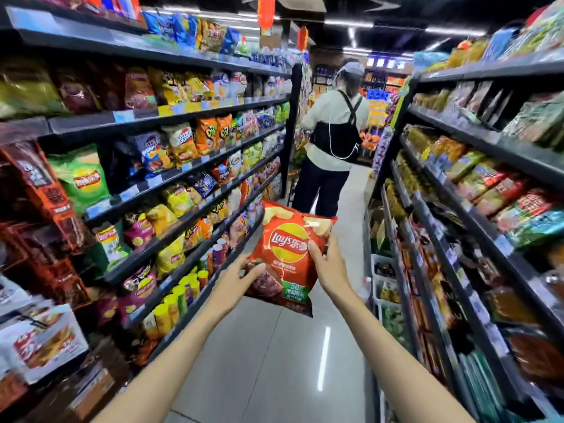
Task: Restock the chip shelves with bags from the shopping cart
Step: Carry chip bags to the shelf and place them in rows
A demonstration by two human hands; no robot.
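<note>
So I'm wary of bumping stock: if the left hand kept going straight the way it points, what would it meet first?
The left hand already holds the red chip bag, which leads. Its line runs up the aisle; beyond the bag, probably open floor, then the person in the apron. Depth is unclear.

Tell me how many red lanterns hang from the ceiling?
2: one red lantern at the top middle, a second lantern lower to its right. More may be hidden.
</note>
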